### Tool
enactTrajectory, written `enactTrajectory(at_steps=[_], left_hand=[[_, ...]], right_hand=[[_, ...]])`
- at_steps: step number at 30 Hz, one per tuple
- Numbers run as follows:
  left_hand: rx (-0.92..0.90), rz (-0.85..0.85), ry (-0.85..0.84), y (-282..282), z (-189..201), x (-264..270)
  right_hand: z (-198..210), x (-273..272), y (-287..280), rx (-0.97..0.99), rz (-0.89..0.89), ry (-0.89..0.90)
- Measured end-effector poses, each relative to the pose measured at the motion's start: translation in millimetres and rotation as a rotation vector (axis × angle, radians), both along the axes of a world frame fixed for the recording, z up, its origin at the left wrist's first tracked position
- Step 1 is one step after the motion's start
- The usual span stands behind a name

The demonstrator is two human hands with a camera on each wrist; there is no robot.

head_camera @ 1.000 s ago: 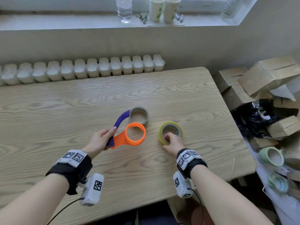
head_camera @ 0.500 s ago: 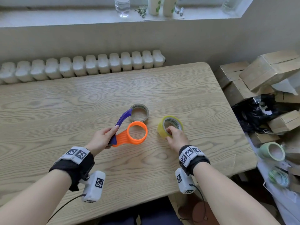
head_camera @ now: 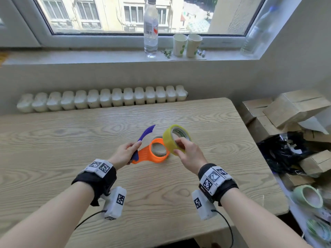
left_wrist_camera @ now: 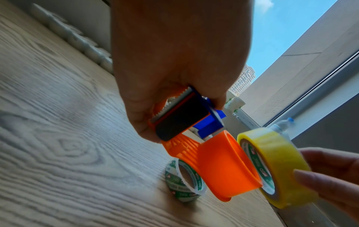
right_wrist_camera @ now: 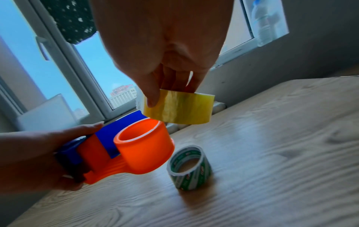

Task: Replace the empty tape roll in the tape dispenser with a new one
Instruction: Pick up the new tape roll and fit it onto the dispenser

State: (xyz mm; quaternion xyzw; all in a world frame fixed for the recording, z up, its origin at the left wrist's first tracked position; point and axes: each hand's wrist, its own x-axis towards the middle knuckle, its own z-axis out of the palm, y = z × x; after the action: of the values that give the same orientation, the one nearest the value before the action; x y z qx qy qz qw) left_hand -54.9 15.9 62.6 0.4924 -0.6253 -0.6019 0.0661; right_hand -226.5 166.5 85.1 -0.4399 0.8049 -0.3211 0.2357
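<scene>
My left hand [head_camera: 128, 152] grips the handle end of the orange tape dispenser [head_camera: 154, 152], lifted off the table, its purple blade arm [head_camera: 146, 133] swung up. The orange drum [left_wrist_camera: 226, 166] [right_wrist_camera: 143, 145] is bare. My right hand [head_camera: 184, 149] pinches the new yellow tape roll [head_camera: 174, 137] [left_wrist_camera: 272, 167] [right_wrist_camera: 177, 107], tilted in the air just right of and above the drum, close to its rim. The empty green-printed roll core [left_wrist_camera: 182, 181] [right_wrist_camera: 189, 167] lies on the wooden table [head_camera: 71, 140] beneath the dispenser, mostly hidden in the head view.
A radiator [head_camera: 102, 100] runs along the table's far edge. The windowsill holds a water bottle [head_camera: 151, 27] and two paper cups [head_camera: 187, 45]. Cardboard boxes [head_camera: 293, 108], black bags and more tape rolls [head_camera: 308, 196] are piled right of the table.
Both hands rose off the table. The right hand lifted the yellow roll and brought it left to the drum; the left hand raised the dispenser, leaving the empty core on the table.
</scene>
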Motion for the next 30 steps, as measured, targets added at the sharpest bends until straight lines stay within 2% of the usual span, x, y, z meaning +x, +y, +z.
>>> enactTrajectory(at_steps=[5, 12, 17, 30], left_hand=[[-0.035, -0.036, 0.004, -3, 13, 1], [-0.101, -0.045, -0.01, -8, 12, 1], [-0.146, -0.05, 0.011, -7, 16, 2], [-0.103, -0.063, 0.021, -11, 16, 4]], right_hand=[[17, 17, -15, -0.027, 0.118, 0.036], [16, 31, -25, -0.018, 0.273, 0.184], [14, 34, -28, 0.067, 0.343, 0.248], [8, 38, -28, 0.062, 0.352, 0.266]])
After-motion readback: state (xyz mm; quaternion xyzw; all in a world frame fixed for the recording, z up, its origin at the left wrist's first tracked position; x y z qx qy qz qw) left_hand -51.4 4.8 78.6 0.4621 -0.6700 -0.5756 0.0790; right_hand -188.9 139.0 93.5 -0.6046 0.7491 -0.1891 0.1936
